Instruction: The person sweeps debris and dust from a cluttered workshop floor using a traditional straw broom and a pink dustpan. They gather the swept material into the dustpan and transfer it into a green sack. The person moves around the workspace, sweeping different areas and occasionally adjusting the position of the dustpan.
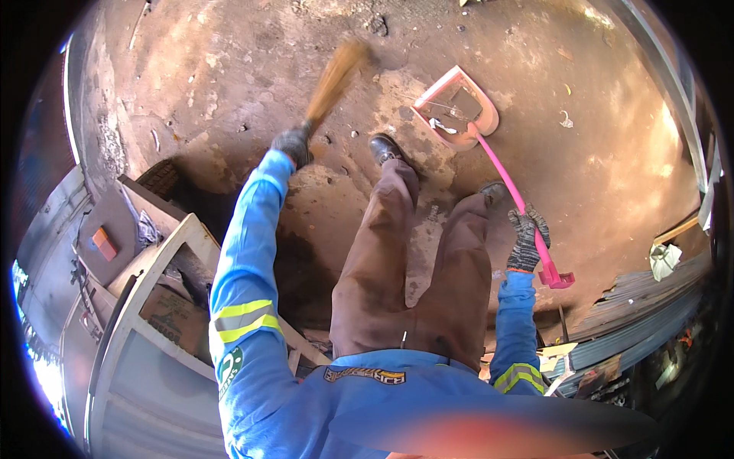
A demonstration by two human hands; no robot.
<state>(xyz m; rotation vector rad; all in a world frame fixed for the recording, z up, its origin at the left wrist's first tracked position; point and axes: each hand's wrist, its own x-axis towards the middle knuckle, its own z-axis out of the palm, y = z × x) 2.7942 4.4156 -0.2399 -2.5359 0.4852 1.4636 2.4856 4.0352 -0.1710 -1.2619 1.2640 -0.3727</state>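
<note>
My left hand, in a dark knit glove, is closed round the handle end of a straw hand broom. The broom's bristles point away from me over the floor, and their tip is smeared by motion. In a grey striped glove, my right hand grips the long pink handle of a dustpan. The dustpan's pale pink pan rests on the ground beyond my feet, right of the broom. Inside it lie dark dirt, thin strands and a small white scrap.
Small stones and scraps dot the stained floor. A pale-framed cabinet and a board with an orange block stand at left. Corrugated sheets are stacked at lower right. My shoes are between broom and dustpan.
</note>
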